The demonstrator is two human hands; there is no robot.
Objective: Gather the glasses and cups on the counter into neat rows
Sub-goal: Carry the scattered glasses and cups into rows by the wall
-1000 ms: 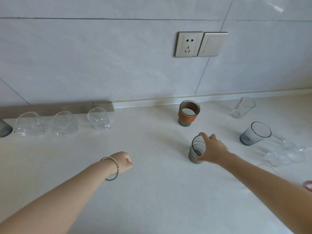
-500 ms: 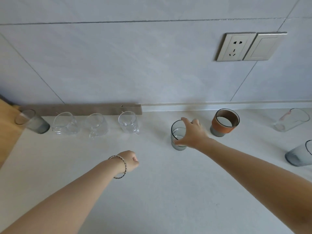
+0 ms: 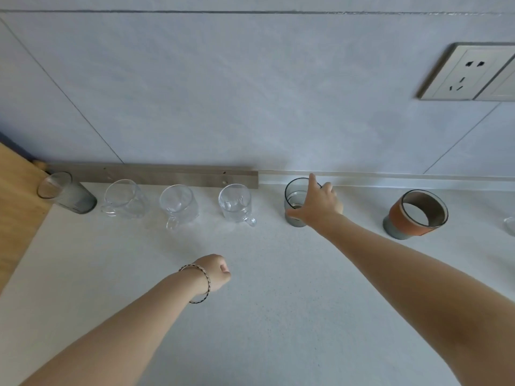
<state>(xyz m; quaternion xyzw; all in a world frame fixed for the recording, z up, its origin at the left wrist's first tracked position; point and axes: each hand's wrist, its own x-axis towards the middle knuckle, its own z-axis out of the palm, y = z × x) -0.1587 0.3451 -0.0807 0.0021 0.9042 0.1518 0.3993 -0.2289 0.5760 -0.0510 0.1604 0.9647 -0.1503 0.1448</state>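
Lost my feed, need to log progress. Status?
Right hand gripping grey glass at row's right end, beside clear mug. Left hand fisted, empty. Orange-sleeved cup not yet gathered. Nothing blocking.

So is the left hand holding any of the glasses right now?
No, the left hand is a closed fist over bare counter, while the right hand grips the grey glass.

We are seeing 5 vessels lining the far counter [image 3: 278, 316]: tumbler [image 3: 68, 194] leftmost, then 3 mugs [image 3: 178, 203], then the gripped glass [image 3: 294, 199]; the sleeved cup [image 3: 415, 215] is standing farther right.
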